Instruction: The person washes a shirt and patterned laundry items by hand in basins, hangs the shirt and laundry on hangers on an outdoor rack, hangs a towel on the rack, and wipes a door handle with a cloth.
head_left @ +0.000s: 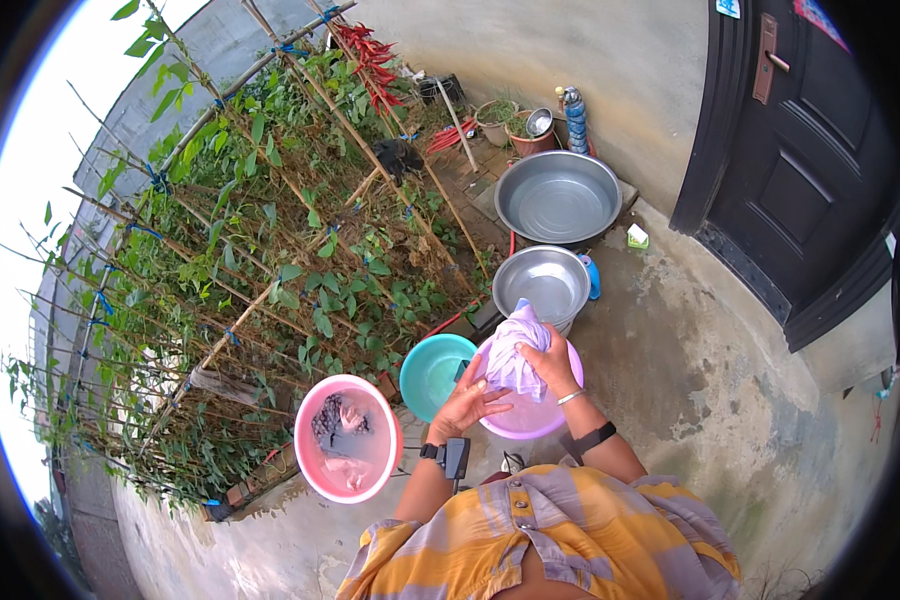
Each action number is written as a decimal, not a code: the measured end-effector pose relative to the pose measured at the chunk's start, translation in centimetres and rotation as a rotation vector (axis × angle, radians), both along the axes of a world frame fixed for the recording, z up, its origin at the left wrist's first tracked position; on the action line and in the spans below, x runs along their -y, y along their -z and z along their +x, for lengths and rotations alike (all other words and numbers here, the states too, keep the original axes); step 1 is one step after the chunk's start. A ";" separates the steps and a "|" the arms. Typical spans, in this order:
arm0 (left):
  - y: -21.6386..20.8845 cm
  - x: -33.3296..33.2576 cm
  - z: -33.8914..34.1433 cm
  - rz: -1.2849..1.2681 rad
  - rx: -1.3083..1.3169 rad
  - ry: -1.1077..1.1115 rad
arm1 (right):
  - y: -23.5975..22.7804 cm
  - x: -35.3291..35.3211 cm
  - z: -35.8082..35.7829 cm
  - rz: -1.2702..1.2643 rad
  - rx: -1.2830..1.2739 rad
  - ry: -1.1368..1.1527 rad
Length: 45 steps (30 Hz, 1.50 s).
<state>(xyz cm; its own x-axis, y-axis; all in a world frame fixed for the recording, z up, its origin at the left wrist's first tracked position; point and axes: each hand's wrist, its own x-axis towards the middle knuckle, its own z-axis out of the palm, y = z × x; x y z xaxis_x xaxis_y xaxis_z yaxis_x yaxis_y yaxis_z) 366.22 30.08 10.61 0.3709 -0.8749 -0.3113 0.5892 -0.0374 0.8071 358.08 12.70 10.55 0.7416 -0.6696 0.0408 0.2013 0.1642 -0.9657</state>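
A bunched lavender cloth (515,352) hangs over a purple basin (530,432). My right hand (555,365), with a bracelet at its wrist, grips the right side of the cloth. On the cloth's lower left, my left hand (463,402) has its fingers spread, palm turned up, at the basin's left rim. The fingertips come close to the cloth; whether they touch it I cannot tell. At the left a pink basin (394,462) holds cloudy water with a dark patterned cloth (328,418) and a pale pink cloth (346,472).
A teal basin (420,385) stands left of the purple one. Beyond are a metal basin (542,280) and a larger grey basin (560,195). Plants on bamboo poles (240,320) fill the left; a dark door (800,150) is at right. A small box (637,236) lies on the concrete.
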 end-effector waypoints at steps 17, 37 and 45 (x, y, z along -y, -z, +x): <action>2.7 3.2 6.7 -0.287 -0.520 -0.232 | -3.7 -3.1 5.2 -0.505 -0.291 -0.326; 4.0 0.4 11.0 -0.388 -0.494 -0.284 | -1.9 -10.1 10.4 -0.737 -0.318 0.102; 4.6 0.1 11.3 -0.336 -0.488 -0.267 | 0.5 -8.3 11.0 -0.368 -0.269 -0.132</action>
<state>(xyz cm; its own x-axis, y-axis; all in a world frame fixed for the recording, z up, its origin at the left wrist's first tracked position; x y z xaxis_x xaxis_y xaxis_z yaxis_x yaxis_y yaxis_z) 377.50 30.03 6.04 0.4739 -0.8514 -0.2247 0.8455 0.3686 0.3864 369.10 21.03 10.00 0.8365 -0.5455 0.0529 -0.0631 -0.1917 -0.9794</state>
